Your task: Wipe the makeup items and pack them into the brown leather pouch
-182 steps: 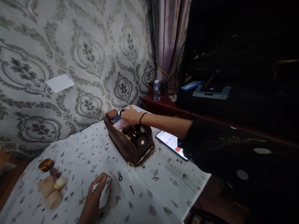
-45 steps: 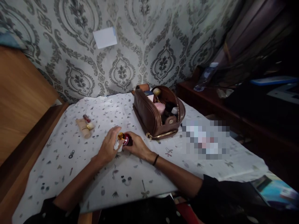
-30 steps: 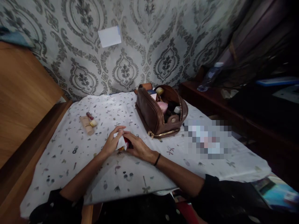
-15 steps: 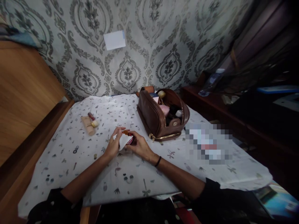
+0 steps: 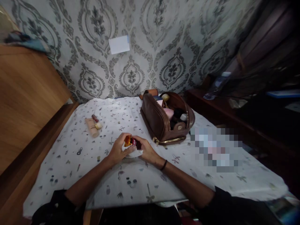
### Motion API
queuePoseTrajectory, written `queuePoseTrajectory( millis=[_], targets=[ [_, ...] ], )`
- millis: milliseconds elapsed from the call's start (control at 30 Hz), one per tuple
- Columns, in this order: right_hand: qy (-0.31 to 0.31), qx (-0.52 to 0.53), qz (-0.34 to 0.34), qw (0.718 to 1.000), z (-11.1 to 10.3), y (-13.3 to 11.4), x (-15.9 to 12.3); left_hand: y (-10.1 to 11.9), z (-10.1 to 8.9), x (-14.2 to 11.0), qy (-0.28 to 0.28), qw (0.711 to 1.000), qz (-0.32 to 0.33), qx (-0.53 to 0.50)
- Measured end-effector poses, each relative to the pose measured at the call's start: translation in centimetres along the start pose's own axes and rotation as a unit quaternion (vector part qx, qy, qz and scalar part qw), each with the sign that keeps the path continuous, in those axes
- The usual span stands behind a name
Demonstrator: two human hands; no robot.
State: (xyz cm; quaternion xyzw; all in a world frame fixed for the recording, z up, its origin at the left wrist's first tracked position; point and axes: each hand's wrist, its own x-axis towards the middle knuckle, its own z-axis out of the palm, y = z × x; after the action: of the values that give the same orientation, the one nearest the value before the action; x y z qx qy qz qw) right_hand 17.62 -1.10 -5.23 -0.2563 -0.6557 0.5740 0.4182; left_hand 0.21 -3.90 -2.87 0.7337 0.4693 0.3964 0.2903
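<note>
A small dark red jar with a gold cap (image 5: pixel 132 141) sits between both hands over the patterned white tablecloth (image 5: pixel 70 159). My right hand (image 5: pixel 147 150) grips the jar from the right. My left hand (image 5: pixel 118 150) is closed around its left side and holds a white wipe (image 5: pixel 134 153) that lies under and against the jar. Just behind and to the right stands an open brown leather toiletry bag (image 5: pixel 159 123) packed with several small bottles and jars.
A beige tube with a small dark red stick and a cream cap (image 5: pixel 93 125) lies at the table's left. A wooden board (image 5: pixel 25 93) borders the left side. A dark cabinet (image 5: pixel 236 109) with a water bottle (image 5: pixel 217 85) stands right. A blurred flat item (image 5: pixel 217 150) lies right of the bag.
The wipe has slid from the front of the jar down beneath it, uncovering the gold cap. Both hands have stayed on the jar in the same spot.
</note>
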Motion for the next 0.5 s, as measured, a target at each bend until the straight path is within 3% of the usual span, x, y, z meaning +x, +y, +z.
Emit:
queuePoseTrajectory(
  millis=[167,300,500],
  targets=[
    [-0.081,0.176,0.093,0.977,-0.35,-0.24,0.22,0.39,-0.57,0.15,-0.020,0.996,0.086,-0.027],
    [-0.056,0.256,0.136,0.955,-0.18,0.44,0.21,-0.05,-0.59,0.17,-0.018,0.997,0.070,-0.030],
    [-0.019,0.286,0.192,0.938,-0.01,-0.15,0.07,-0.48,-0.77,0.04,0.049,0.985,0.104,0.131]
  ],
)
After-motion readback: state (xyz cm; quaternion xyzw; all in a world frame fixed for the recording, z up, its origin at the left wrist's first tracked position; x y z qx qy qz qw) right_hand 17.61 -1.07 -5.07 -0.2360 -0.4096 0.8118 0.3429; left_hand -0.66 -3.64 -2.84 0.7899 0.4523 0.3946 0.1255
